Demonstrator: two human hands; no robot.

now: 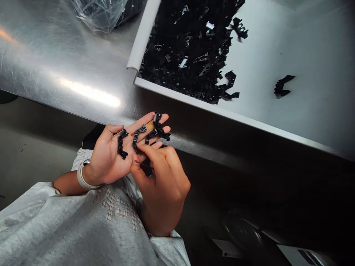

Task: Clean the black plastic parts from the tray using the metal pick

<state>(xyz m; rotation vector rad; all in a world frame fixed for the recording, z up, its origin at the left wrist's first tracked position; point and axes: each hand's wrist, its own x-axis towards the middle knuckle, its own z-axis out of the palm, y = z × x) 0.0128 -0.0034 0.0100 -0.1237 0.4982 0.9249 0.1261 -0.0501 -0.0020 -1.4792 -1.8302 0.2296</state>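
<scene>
My left hand [116, 155] lies palm up in front of the steel table edge, fingers stretched out, with several small black plastic parts [138, 135] resting on the palm and fingers. My right hand [161, 177] is curled just below it, thumb and forefinger pinched on a thin dark pin-like piece [141, 163] at the left palm, touching one of the black parts. A pale band sits on my left wrist [83, 177].
A white tray [144, 33] on the steel table [69, 55] holds a big heap of the same black parts [188, 44], with a few stray ones [281, 87] to the right. A clear plastic bag [100, 13] lies at the back left.
</scene>
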